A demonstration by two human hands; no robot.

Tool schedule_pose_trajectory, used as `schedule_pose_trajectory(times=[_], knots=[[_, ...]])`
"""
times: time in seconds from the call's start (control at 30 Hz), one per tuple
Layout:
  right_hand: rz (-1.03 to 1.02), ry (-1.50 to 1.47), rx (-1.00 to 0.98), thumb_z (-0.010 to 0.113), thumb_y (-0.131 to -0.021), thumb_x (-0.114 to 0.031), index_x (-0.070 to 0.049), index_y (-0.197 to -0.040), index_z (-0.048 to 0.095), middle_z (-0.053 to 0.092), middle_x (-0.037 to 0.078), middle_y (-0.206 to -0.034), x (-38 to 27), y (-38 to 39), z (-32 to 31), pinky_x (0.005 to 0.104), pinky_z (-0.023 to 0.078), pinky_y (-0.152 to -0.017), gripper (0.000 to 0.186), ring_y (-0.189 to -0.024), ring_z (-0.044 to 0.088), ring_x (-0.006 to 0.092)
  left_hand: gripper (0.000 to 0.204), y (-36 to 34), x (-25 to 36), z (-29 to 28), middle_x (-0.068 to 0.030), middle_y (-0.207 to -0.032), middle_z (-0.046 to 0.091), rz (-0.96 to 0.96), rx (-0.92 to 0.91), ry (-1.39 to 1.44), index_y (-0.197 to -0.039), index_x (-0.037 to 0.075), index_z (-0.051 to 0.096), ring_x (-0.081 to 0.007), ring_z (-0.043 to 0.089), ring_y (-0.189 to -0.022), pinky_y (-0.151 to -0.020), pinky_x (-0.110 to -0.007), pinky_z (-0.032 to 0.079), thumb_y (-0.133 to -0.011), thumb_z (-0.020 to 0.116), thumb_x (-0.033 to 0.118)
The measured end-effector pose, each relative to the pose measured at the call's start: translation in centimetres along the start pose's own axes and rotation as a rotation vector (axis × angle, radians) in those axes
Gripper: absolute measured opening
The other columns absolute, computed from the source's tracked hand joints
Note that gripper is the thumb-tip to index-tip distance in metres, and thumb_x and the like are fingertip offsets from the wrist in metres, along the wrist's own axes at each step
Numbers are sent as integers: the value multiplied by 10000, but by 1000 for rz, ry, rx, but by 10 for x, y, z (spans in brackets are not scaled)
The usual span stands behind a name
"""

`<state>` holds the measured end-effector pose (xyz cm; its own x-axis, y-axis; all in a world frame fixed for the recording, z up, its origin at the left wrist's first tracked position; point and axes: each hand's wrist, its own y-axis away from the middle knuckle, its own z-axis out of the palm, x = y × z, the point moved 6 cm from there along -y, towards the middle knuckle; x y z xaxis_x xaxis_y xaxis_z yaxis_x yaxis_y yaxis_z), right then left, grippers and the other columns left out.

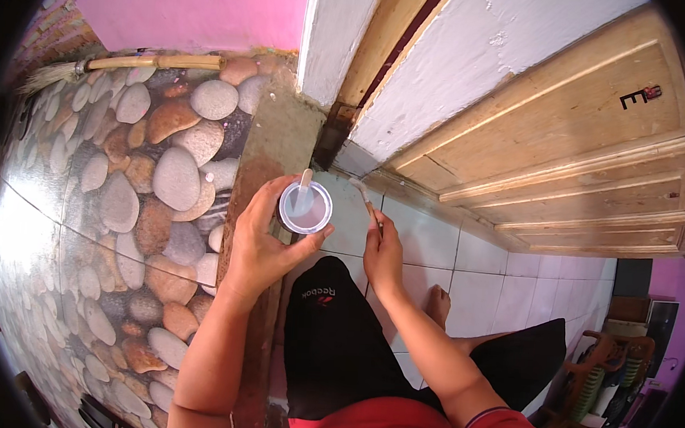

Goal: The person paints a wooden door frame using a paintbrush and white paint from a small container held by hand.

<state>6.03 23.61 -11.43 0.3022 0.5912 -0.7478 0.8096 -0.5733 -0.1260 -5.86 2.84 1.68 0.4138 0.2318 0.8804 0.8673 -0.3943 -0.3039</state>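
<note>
My left hand (266, 237) is wrapped round a small open tub (326, 219) with a pale rim. Whitish paint-like stuff lies inside, and a flat wooden stick (306, 179) leans out over the far rim. Just to the right, my right hand (385, 252) grips a paintbrush (365, 198) by its thin wooden handle. Its pale bristle end points up and away, towards the foot of the white-painted door frame (359, 158), apart from both the frame and the tub.
A wooden panelled door (550, 148) stands open at right. The raised sill (272, 143) divides pebble-patterned flooring (120, 200) from white tiles (427, 235). A broom (156, 60) lies by the pink wall (190, 8). Wooden chairs (604, 363) stand at far right.
</note>
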Motion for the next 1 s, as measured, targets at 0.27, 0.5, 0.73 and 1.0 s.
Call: schedule_pose_trajectory(times=[0.27,0.5,0.73,1.0], knots=[[-20,46,1,537,-1081,-130,29,-1396,556,619,269,-1219,-21,-38,-6,430,528,-916,354,-1070,655,383,708,2,-5,-1,-167,-1205,689,-11,-3,9,-1313,-15,606,-295,704,-1097,-959,-388,547,-710,933,161],[-209,-12,166,556,-1029,-15,-8,-1413,537,594,226,-1102,-66,-27,-44,474,543,-818,385,-984,651,405,716,2,-3,-4,-170,-1205,691,0,4,1,-1318,-16,603,-306,707,-1088,-953,-391,550,-708,932,164],[-35,184,-3,559,-1040,-31,-8,-1382,562,608,217,-1087,-39,-22,-20,429,547,-801,342,-934,664,369,711,2,-1,-2,-171,-1203,692,15,7,-38,-1313,-17,605,-306,707,-1088,-948,-390,552,-710,933,166],[-232,101,151,549,-1057,-57,-1,-1401,562,611,219,-1146,-76,-35,-59,425,544,-827,349,-986,665,366,709,2,1,-4,-172,-1202,689,28,18,-41,-1313,-15,604,-303,708,-1084,-949,-390,551,-712,932,169]])
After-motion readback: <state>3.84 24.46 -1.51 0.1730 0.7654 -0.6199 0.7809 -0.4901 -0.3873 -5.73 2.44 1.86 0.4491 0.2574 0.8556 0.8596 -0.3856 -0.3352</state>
